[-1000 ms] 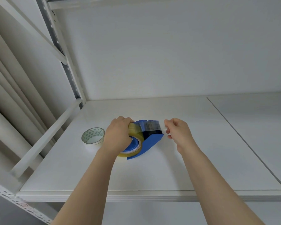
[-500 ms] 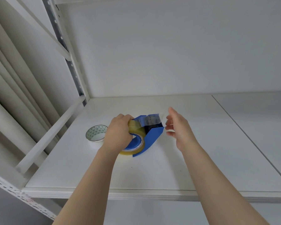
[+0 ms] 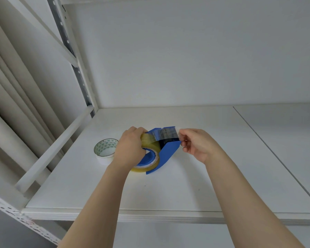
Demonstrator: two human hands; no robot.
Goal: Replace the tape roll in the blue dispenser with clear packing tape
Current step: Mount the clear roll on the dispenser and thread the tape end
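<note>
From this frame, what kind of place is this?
Probably a storage or packing area: a white shelf board on a perforated metal rack upright, holding only a blue dispenser and a spare tape roll.

- Dispenser (image 3: 168, 153) sits on the shelf (image 3: 186, 190), roll (image 3: 148, 159) in it.
- Spare roll (image 3: 105, 149) lies just left of it.
- Left hand (image 3: 131, 149) on the roll; right hand (image 3: 197, 144) at the dispenser's right end.
</note>
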